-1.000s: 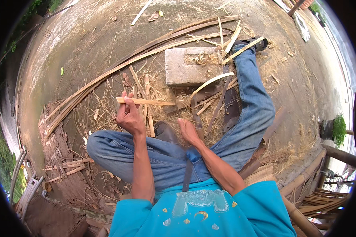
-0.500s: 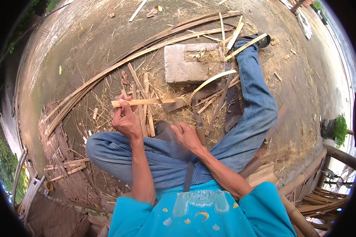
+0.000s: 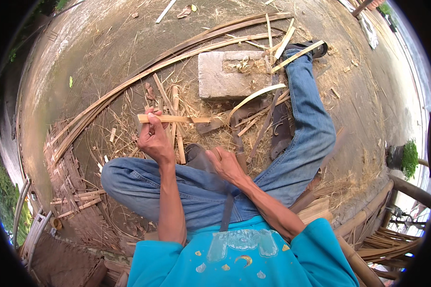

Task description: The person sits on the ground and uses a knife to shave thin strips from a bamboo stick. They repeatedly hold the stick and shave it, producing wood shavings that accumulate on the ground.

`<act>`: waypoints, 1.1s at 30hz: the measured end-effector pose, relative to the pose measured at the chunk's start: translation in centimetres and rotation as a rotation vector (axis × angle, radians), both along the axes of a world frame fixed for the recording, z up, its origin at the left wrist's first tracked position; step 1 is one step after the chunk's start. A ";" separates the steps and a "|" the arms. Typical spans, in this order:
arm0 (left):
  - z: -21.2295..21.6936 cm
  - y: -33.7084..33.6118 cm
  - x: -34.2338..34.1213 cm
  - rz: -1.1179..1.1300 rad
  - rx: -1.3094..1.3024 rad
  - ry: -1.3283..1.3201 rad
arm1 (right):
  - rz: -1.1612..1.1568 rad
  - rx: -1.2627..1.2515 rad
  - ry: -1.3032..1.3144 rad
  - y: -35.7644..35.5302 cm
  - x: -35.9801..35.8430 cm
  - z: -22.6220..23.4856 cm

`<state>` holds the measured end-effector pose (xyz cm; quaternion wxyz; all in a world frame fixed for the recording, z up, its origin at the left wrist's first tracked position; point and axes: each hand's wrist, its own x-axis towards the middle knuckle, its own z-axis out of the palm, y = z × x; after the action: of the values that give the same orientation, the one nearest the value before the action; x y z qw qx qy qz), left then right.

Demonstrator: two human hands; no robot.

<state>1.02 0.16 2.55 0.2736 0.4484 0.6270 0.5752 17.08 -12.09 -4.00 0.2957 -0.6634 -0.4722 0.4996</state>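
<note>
I sit on the ground in blue jeans with my legs spread. My left hand (image 3: 153,141) is shut on a short flat bamboo strip (image 3: 179,118), held level above the litter, its free end pointing right. My right hand (image 3: 227,165) rests over my lap just right of the left, gripping a dark knife (image 3: 198,157) whose blade is blurred. The knife's long dark handle runs back toward my body. The blade sits below the strip, apart from it.
A grey concrete block (image 3: 225,76) lies ahead between my legs. Long curved bamboo slats (image 3: 129,83) arc across the dirt. Shavings and short offcuts (image 3: 177,143) litter the ground. A woven bamboo panel (image 3: 76,191) lies at left, bamboo poles (image 3: 368,210) at right, and dark tools (image 3: 278,129) by my right leg.
My left hand has lifted the strip slightly and shifted a little. My right hand with the knife has drawn a bit nearer to my body.
</note>
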 end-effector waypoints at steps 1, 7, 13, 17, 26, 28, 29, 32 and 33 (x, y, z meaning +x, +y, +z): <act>0.0 0.1 -0.1 -0.003 -0.009 -0.004 | 0.017 0.028 0.000 -0.2 -0.6 0.7; -0.1 0.6 -1.0 -0.005 0.037 0.000 | -0.001 -0.137 0.012 0.4 0.9 -1.7; 0.2 1.1 -0.7 0.015 -0.017 -0.003 | -0.003 -0.133 -0.138 -1.4 0.9 -4.2; 0.0 1.0 -1.0 0.021 0.000 -0.014 | -0.038 -0.156 -0.168 -1.9 1.1 -5.1; 7.7 1.8 -6.5 0.003 0.043 0.069 | -0.066 -0.276 -0.078 -0.6 2.0 -4.1; 9.0 2.3 -7.6 -0.106 -0.019 0.105 | -0.062 -0.132 -0.107 0.2 1.8 -1.4; 8.8 2.7 -8.0 -0.154 -0.055 0.091 | -0.095 -0.024 -0.112 0.4 1.5 -0.5; 7.6 3.9 -8.4 -0.278 -0.105 -0.086 | -0.171 0.177 0.013 1.8 0.7 1.3; 7.2 4.0 -8.2 -0.330 -0.107 -0.180 | -0.192 0.224 0.078 2.1 0.6 1.8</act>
<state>-7.23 4.21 9.71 0.4427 0.4767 0.5478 0.5260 17.69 -9.99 -2.22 0.4323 -0.6484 -0.4475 0.4387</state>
